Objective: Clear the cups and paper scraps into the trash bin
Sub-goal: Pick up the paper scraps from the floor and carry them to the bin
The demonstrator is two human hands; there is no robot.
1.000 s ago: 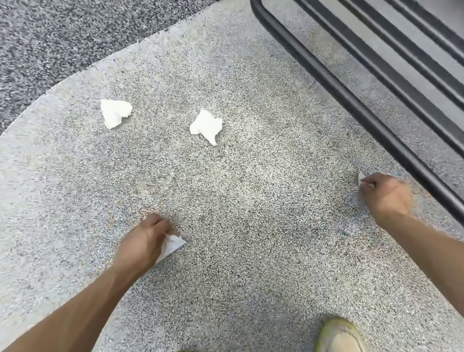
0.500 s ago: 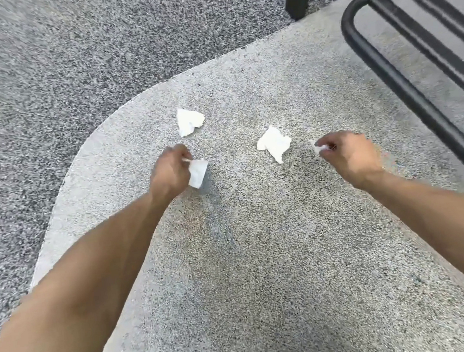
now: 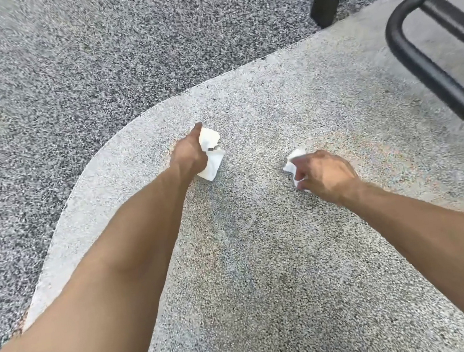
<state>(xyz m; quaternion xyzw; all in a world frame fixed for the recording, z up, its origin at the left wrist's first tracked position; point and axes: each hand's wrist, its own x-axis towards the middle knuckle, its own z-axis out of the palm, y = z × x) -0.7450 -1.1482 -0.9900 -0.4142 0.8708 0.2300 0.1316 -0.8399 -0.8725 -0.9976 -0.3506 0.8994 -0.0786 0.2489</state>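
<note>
1. The left hand (image 3: 191, 156) holds a white paper scrap (image 3: 212, 165) in its grip; a second scrap (image 3: 208, 139) lies just beyond, touching the thumb.
2. The right hand (image 3: 324, 175) pinches a crumpled scrap (image 3: 293, 163) at its fingertips.
3. Both grips are low over the pale speckled floor (image 3: 263, 259); a black metal frame (image 3: 427, 72) stands to the right of the right grip.

Two paper scraps sit at the left hand (image 3: 189, 157): one (image 3: 209, 138) just ahead by the thumb, one (image 3: 213, 166) at its right side. Another scrap (image 3: 291, 163) pokes out left of the right hand (image 3: 326, 176). A metal frame (image 3: 426, 66) stands beyond the right hand, to its right.
</note>
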